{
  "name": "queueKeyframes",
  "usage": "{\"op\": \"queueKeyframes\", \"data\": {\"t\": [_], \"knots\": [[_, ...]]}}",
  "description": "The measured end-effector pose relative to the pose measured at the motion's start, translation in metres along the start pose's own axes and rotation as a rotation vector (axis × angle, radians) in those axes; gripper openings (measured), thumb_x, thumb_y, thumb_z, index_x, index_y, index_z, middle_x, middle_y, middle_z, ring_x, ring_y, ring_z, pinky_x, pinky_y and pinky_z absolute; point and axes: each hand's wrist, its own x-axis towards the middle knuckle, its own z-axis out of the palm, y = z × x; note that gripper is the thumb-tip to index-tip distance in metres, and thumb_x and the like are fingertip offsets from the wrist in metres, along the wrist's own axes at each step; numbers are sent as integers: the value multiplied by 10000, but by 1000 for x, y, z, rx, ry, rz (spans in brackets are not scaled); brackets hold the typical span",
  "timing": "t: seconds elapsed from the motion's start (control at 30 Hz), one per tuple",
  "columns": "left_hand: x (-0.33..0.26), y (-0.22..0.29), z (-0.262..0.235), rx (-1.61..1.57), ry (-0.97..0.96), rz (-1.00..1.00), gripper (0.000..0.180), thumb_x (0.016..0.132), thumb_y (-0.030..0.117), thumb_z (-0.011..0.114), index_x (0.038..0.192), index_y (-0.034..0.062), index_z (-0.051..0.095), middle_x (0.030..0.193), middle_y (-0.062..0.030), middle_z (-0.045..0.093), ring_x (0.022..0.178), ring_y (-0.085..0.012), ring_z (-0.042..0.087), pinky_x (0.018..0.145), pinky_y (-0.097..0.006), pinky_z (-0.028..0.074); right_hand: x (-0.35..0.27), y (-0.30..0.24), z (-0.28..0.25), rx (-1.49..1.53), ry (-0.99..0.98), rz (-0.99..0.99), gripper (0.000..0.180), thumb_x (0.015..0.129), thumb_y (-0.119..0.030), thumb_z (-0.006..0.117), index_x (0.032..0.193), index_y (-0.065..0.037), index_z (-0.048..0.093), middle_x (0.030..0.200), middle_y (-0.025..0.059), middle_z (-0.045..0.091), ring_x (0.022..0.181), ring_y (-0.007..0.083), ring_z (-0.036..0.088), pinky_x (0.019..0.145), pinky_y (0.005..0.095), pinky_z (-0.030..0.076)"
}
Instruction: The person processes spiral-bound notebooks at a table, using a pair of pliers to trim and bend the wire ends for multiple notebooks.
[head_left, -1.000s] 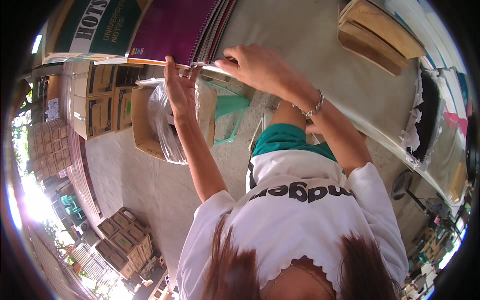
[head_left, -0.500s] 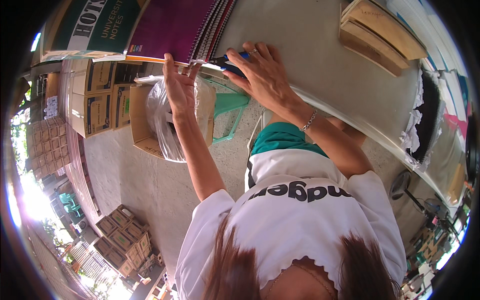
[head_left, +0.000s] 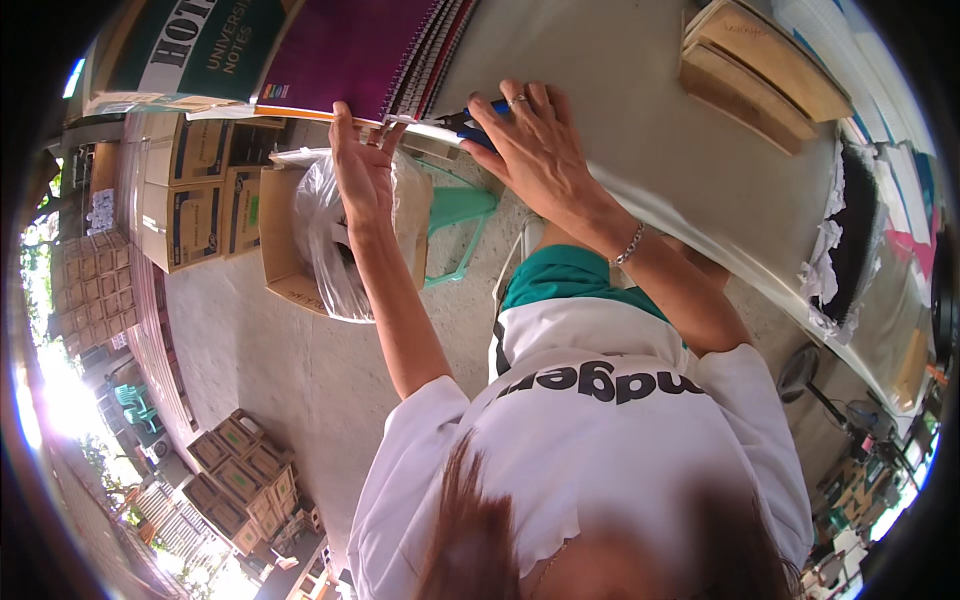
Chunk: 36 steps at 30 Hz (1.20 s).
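Observation:
A stack of spiral notebooks with a purple cover (head_left: pixel 335 60) on top lies at the table's near edge, upper left. Its wire coils (head_left: pixel 418 62) run along the right side. My left hand (head_left: pixel 362 178) grips the near edge of the stack by the coil ends, one digit over the edge and other fingertips partly hidden. In my right hand (head_left: pixel 540 150) is a pair of blue-handled pliers (head_left: pixel 482 122). Their dark jaws point left toward the coils' near end and stand a little apart from it.
A green printed carton (head_left: pixel 215 50) stands left of the notebooks. Below the table edge are an open box lined with clear plastic (head_left: pixel 330 250) and a green stool (head_left: pixel 462 220). Wooden blocks (head_left: pixel 755 75) lie at the far right of the table (head_left: pixel 610 80). Cardboard boxes (head_left: pixel 190 190) are stacked at left.
My right hand and the pliers have shifted slightly right, away from the coil ends. My left hand stays at the notebook edge, almost unmoved.

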Motion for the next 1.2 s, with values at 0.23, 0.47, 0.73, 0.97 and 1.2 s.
{"op": "queueKeyframes", "data": {"t": [0.23, 0.47, 0.73, 0.97, 1.2], "knots": [[-1, -1, -1, -1, 26, 10, 446, 954, 419, 572, 1133, 36, 429, 1087, -86, 507, 1022, -251, 562, 906, -431, 532, 0, 2, 7, -1, -1, -8, 350, 863, -331, 673, 1114, -123, 544, 1112, 123, 498, 1024, 270, 484, 919, 438, 396], [0, -2, -2, -4, 46, -3, 424, 953, 409, 579, 1114, 46, 432, 1060, -73, 508, 1016, -250, 566, 909, -433, 531, 4, 1, 4, 44, 9, -6, 292, 876, -314, 663, 1082, -132, 565, 1084, 108, 555, 986, 246, 535, 875, 404, 419], [2, -1, -2, -15, -13, -3, 441, 959, 419, 563, 1151, 45, 430, 1110, -85, 518, 1030, -239, 565, 924, -437, 520, 65, -19, -36, 252, -745, 314, 292, 935, -336, 566, 1045, -74, 635, 954, 161, 683, 923, 325, 668, 808, 457, 523], [1, -3, -13, -15, 29, -35, 437, 966, 414, 555, 1156, 48, 409, 1149, -91, 507, 1064, -245, 547, 937, -437, 512, 49, 29, -57, -15, -723, 422, 542, 953, -485, 469, 1245, -34, 534, 1142, 238, 631, 1110, 393, 582, 960, 488, 441], [-2, 2, -11, -24, -29, -68, 452, 951, 420, 580, 1147, 55, 397, 1148, -80, 501, 1094, -235, 520, 961, -432, 506, 90, 145, 15, 64, 37, 175, 643, 972, -563, 396, 1231, 20, 480, 1194, 278, 526, 1149, 403, 501, 995, 443, 384]]}}
